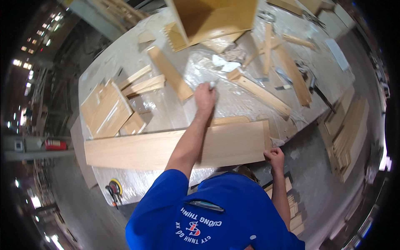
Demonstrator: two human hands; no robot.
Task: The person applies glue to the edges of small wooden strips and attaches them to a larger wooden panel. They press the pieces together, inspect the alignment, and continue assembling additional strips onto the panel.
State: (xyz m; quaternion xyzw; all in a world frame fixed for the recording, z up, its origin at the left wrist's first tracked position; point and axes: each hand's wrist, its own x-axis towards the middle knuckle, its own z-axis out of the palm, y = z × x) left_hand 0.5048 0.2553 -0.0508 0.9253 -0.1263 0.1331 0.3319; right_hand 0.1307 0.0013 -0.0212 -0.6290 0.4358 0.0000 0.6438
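A long, pale wooden board (141,149) lies across the near side of the table, in front of my body. My right hand (275,159) is closed at its right end, with thumb and fingers pinching the near corner. My left arm reaches over the board. Beyond it my left hand (205,99) is closed near the middle of the table, and a small whitish thing (212,85) shows at its fingertips, too small to name. A grooved wooden strip (229,120) lies just behind the board, partly hidden by it. Left of my left hand rests a flat wooden slat (168,71).
Plastic film covers the table (160,112). An open wooden box (216,21) stands at the far side. Stacked panels (106,109) lie left, a wooden bar (260,93) and a hammer (323,98) right. A round sander (113,189) sits at the near left edge.
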